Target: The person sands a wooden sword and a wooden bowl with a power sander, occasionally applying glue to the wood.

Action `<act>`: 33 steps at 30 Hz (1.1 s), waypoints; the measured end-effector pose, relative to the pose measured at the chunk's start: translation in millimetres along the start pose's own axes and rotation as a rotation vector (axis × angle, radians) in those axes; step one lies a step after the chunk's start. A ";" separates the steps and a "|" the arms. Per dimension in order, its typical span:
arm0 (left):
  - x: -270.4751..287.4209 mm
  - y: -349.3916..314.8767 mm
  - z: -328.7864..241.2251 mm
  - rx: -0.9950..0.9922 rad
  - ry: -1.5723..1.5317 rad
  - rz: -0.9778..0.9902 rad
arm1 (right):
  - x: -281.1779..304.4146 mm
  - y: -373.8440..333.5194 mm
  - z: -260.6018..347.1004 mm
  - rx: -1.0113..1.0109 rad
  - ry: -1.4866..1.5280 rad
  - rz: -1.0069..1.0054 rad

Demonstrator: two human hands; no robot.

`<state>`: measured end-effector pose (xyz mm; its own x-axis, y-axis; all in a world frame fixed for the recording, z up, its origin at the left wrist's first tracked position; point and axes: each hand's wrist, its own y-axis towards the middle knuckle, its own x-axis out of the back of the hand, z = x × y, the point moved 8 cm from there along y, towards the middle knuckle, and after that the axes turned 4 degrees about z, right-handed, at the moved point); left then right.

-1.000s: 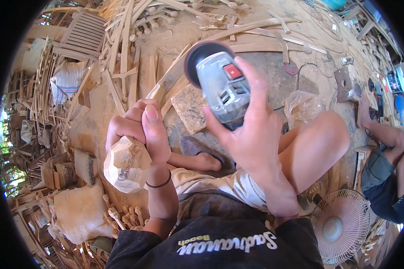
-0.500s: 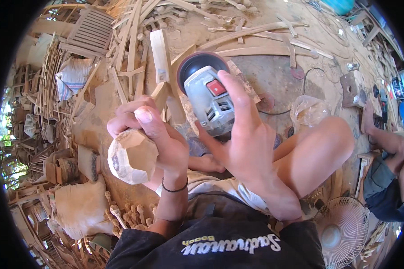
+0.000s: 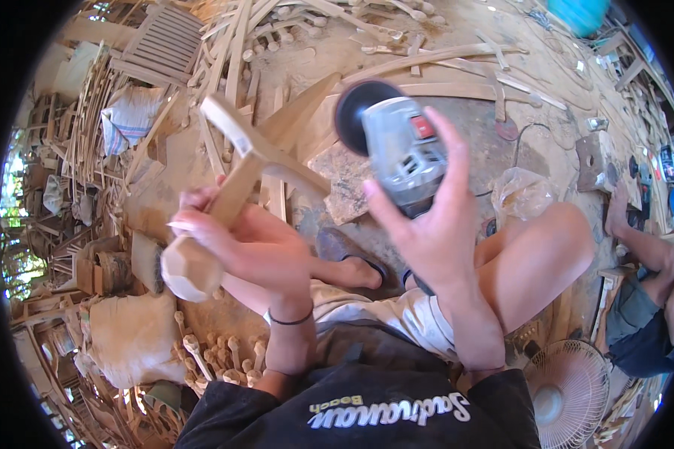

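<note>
I see my left hand [image 3: 236, 251] closed around a pale wooden workpiece [image 3: 225, 202], fingers pinching its shaft just above the rounded, faceted knob at its lower end; the flat crosspiece at its far end tilts up and away. My right hand [image 3: 434, 232] is wrapped tight around a grey angle grinder [image 3: 397, 150], whose dark disc faces the wood from just beside it, apparently not touching, though I can't be sure. Below lie my bent knees, a dusty floor [image 3: 457, 90] strewn with wood offcuts, and a fan [image 3: 565, 389] at lower right.
</note>
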<state>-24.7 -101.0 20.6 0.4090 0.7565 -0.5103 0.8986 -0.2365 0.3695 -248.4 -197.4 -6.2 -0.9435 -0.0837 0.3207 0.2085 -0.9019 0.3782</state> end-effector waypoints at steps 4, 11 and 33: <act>91.0 25.9 18.2 0.267 0.350 0.165 | 12.4 6.4 -22.8 -0.031 0.028 -0.053; 191.2 -85.0 78.7 0.813 0.264 0.572 | 32.8 4.7 -66.8 -0.189 0.000 -0.123; 139.3 -97.9 215.3 0.348 1.048 1.145 | 160.2 6.1 -93.1 -0.387 -0.043 -0.259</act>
<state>-21.4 -103.7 -253.9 0.7114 0.1208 0.6923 0.2572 -0.9615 -0.0966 -422.2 -255.8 -33.4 -0.9386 0.1750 0.2973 -0.1514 -0.9833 0.1009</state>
